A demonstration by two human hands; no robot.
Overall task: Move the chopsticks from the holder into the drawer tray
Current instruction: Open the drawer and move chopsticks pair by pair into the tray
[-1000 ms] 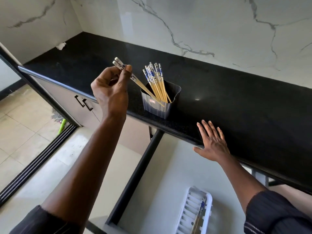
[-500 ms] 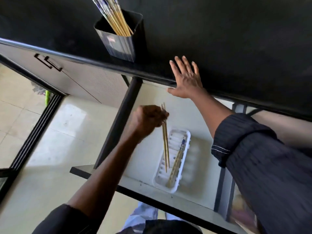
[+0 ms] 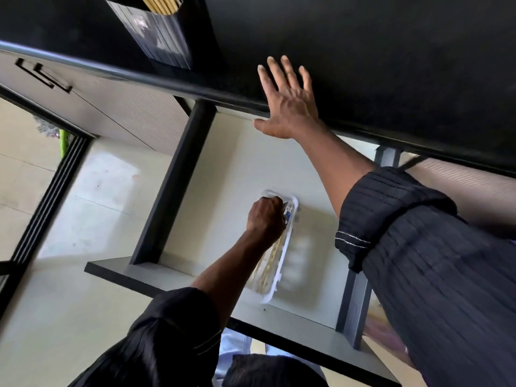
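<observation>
A dark ribbed holder [image 3: 162, 32] stands near the front edge of the black counter, with several chopsticks [image 3: 160, 4] sticking out of its top. Below it the drawer is pulled out, and a white slotted tray [image 3: 282, 263] lies on the drawer floor. My left hand [image 3: 266, 216] is down at the far end of the tray, fingers closed on a pair of chopsticks [image 3: 272, 259] that lie along the tray. Other chopsticks lie blurred in the tray beside them. My right hand [image 3: 287, 107] rests flat on the counter edge, fingers spread, holding nothing.
The black counter [image 3: 391, 65] overhangs the back of the open drawer [image 3: 223, 169]. The drawer's dark side wall [image 3: 176, 185] runs left of the tray and its front panel [image 3: 251, 317] is nearest me. A closed cabinet with handles [image 3: 42, 76] sits left; pale floor below.
My left hand carried a pair of chopsticks from above the holder down into the drawer and lowered them into the tray. My right hand stayed on the counter edge. The camera tilted downward.
</observation>
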